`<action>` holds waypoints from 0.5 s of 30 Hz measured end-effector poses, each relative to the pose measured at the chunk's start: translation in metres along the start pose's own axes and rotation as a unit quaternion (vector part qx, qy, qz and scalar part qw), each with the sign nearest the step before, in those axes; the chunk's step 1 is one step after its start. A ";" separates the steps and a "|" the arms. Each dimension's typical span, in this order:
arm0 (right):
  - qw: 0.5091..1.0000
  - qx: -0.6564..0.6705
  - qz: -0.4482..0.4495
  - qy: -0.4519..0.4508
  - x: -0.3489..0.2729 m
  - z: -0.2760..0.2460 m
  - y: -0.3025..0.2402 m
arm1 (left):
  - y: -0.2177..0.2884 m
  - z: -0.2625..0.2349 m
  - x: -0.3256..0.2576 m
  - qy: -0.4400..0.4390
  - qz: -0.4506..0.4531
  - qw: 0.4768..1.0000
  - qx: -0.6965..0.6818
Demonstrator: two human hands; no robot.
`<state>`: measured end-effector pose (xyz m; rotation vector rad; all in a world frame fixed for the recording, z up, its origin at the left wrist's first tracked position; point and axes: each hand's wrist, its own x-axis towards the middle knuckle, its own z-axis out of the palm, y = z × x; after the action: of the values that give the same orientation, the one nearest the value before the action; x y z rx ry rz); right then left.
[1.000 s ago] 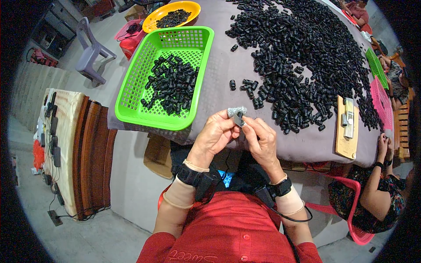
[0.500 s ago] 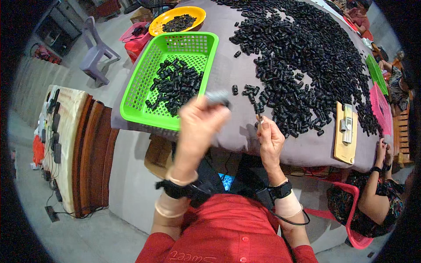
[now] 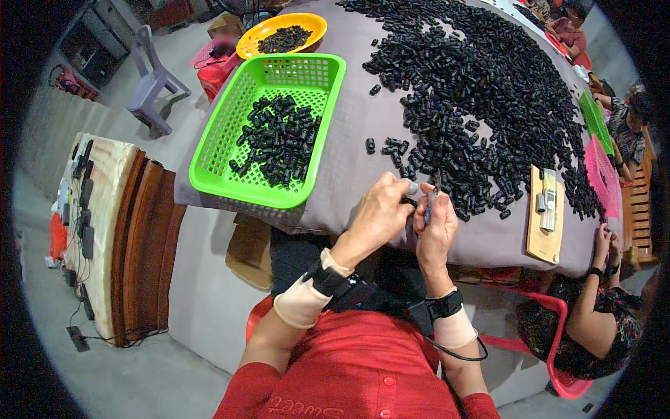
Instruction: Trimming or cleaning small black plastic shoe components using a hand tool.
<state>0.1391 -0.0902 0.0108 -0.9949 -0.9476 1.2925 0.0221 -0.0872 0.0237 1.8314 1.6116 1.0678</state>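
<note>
My left hand (image 3: 380, 213) is over the table's near edge with its fingers pinched. Something grey shows at its fingertips; whatever the pinch holds is too small to make out. Close beside it, almost touching, my right hand (image 3: 436, 227) is closed round a small slim tool (image 3: 437, 187) with a thin, dark-looking tip pointing away from me. Its kind is mostly hidden by the fingers. Beyond both hands spreads a large heap of short black cylindrical plastic parts (image 3: 481, 119). To the left stands a green plastic basket (image 3: 324, 133) with many of the same parts inside.
A yellow bowl (image 3: 317, 35) with small dark pieces sits behind the basket. On the right lie a wooden board (image 3: 544, 241) with a metal piece, a pink basket (image 3: 601, 174) and a green basket (image 3: 593, 119). Co-workers sit along the right; one person's hands (image 3: 606, 244) are near the table edge.
My left hand has moved right and slightly down, from beside the green basket to my right hand. My right hand stays in nearly the same place, still holding the slim tool.
</note>
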 end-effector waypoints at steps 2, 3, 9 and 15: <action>1.000 0.016 0.002 0.002 0.000 0.000 0.001 | -0.002 0.009 0.000 -0.001 0.015 1.000 0.024; 1.000 -0.001 0.000 -0.001 0.000 -0.001 0.001 | -0.004 0.013 0.001 -0.003 0.031 0.998 0.048; 1.000 0.002 0.010 -0.016 0.001 -0.002 0.001 | -0.025 0.006 0.003 0.043 -0.025 0.996 -0.069; 0.991 -0.126 -0.043 -0.013 0.005 -0.003 0.010 | -0.019 -0.003 -0.002 0.015 0.062 0.998 -0.002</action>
<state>0.1395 -0.0856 0.0008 -1.1211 -1.1817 1.1347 0.0084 -0.0860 0.0096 1.9425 1.5272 1.1566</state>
